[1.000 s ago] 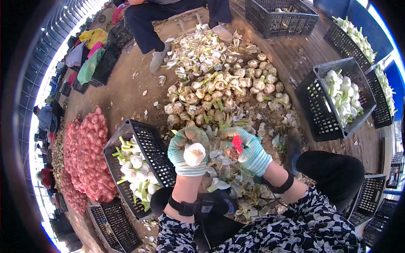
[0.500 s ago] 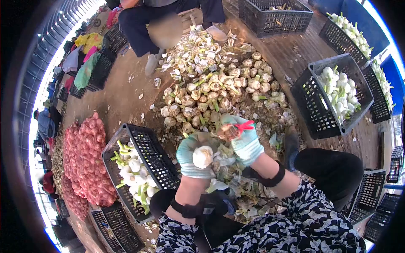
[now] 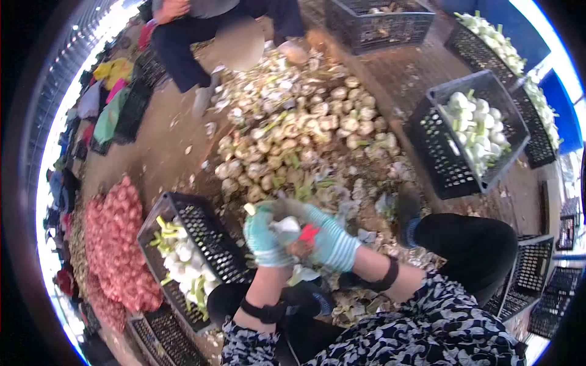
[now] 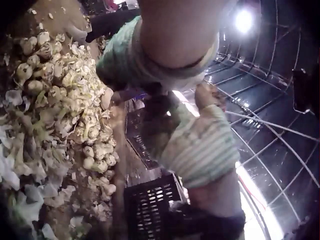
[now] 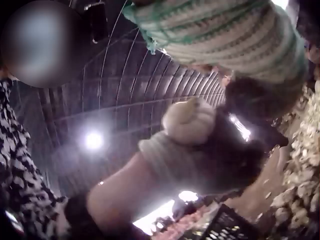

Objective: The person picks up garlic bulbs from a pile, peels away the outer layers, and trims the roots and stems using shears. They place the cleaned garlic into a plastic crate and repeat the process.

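Observation:
In the head view my gloved left hand (image 3: 266, 236) holds a white garlic bulb (image 3: 285, 226), whose pale side also shows in the right wrist view (image 5: 189, 122). Close on its right, my gloved right hand (image 3: 334, 243) grips a small brownish thing with a red strip (image 3: 309, 233); its shape is mostly hidden. The left wrist view has my left glove (image 4: 131, 59) above and my right glove (image 4: 202, 145) below. Beyond both hands lies a heap of untrimmed garlic bulbs (image 3: 287, 137).
A black crate (image 3: 210, 244) of white bulbs stands at the left, another crate (image 3: 436, 149) at the right. Pink net sacks (image 3: 122, 244) lie far left. A seated person's legs (image 3: 183, 58) are beyond the heap, near a further crate (image 3: 384, 30). Peelings litter the floor.
My right hand has come down and left, bringing the red strip close beside the bulb. The left hand has shifted slightly left in the picture, and the head view has moved.

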{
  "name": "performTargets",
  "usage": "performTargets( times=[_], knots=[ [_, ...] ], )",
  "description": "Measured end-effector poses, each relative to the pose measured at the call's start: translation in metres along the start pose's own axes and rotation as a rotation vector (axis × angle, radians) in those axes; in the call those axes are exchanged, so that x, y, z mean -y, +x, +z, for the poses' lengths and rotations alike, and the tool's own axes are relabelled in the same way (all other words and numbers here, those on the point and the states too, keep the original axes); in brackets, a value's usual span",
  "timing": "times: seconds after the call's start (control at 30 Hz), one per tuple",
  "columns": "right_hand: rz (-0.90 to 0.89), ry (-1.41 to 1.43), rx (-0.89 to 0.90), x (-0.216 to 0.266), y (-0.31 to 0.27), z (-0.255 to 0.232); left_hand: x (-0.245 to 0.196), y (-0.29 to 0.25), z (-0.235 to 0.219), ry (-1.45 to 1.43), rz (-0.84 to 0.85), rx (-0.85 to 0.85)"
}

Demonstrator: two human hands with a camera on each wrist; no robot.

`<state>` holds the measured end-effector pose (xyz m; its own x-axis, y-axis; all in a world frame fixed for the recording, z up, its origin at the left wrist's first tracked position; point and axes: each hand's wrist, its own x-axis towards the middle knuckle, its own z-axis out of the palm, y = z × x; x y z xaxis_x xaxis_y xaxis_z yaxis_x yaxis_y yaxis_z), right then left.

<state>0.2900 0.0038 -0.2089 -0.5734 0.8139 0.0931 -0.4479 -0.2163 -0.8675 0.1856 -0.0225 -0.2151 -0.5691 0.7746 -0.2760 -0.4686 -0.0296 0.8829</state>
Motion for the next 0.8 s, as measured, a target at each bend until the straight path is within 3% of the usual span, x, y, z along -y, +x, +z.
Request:
performTargets(
  times=[0.03,0.1,0.13,0.17,0.2,0.23,0.27,0.3,0.33,0.37,0.4,0.43,0.47,0.5,0.53,0.57,0.63,0.67,0.7,0.77,0.8],
  knots=[
    [-0.089,-0.114,-0.081,-0.011,-0.005,-0.006,-0.005,-0.006,0.012,0.014,-0.007,-0.018],
    [0.233,0.114,-0.078,-0.036,-0.001,-0.043,-0.004,-0.007,0.027,-0.118,0.011,-0.017],
    [0.568,0.472,-0.098,-0.031,0.009,-0.066,-0.013,-0.012,0.041,-0.056,0.056,-0.098],
    [0.453,0.339,-0.292,-0.031,0.016,-0.081,-0.021,-0.015,0.051,0.006,0.103,-0.183],
    [0.335,0.416,-0.379,-0.018,0.022,-0.103,-0.019,-0.01,0.043,0.06,0.038,-0.215],
    [0.249,0.669,-0.402,-0.011,0.029,-0.135,-0.019,-0.004,0.027,0.115,-0.026,-0.252],
    [-0.056,0.622,-0.171,0.027,0.032,-0.145,-0.02,-0.002,0.02,0.153,-0.069,-0.231],
    [-0.128,1.029,0.121,0.057,0.038,-0.161,-0.021,-0.003,0.016,0.127,-0.112,-0.226],
    [-0.213,0.688,-0.226,0.059,0.036,-0.187,-0.014,0.002,0.011,0.138,-0.097,-0.214],
    [-0.189,0.516,-0.41,0.059,0.046,-0.203,-0.007,0.005,0.007,0.152,-0.085,-0.201],
    [-0.048,0.366,-0.636,0.037,0.058,-0.248,-0.004,0.008,0.008,0.154,-0.094,-0.2],
    [0.454,-0.411,-0.698,0.01,0.07,-0.31,-0.003,0.012,0.012,0.133,-0.168,-0.178],
    [0.259,-1.24,-0.611,-0.03,0.078,-0.344,-0.001,0.015,0.015,0.11,-0.24,-0.16],
    [0.436,-1.772,-0.548,-0.002,0.079,-0.295,0.003,0.018,0.015,0.109,-0.242,-0.164],
    [0.399,-1.922,-0.432,-0.022,0.082,-0.315,0.006,0.02,0.015,0.109,-0.279,-0.138],
    [0.356,-2.064,-0.306,-0.042,0.085,-0.333,0.01,0.021,0.015,0.11,-0.316,-0.115],
    [0.501,-2.182,-0.194,-0.054,0.084,-0.339,0.014,0.022,0.016,0.132,-0.302,-0.129],
    [0.708,-2.122,-0.19,-0.057,0.093,-0.346,0.014,0.022,0.015,0.124,-0.346,-0.101],
    [0.705,-2.118,-0.176,-0.053,0.097,-0.339,0.013,0.022,0.015,0.115,-0.388,-0.071],
    [0.799,-1.846,-0.417,-0.045,0.101,-0.324,0.009,0.019,0.022,0.068,-0.438,-0.098],
    [0.898,-1.155,-0.591,-0.064,0.101,-0.34,0.011,0.019,0.022,0.087,-0.409,-0.074]
  ],
)
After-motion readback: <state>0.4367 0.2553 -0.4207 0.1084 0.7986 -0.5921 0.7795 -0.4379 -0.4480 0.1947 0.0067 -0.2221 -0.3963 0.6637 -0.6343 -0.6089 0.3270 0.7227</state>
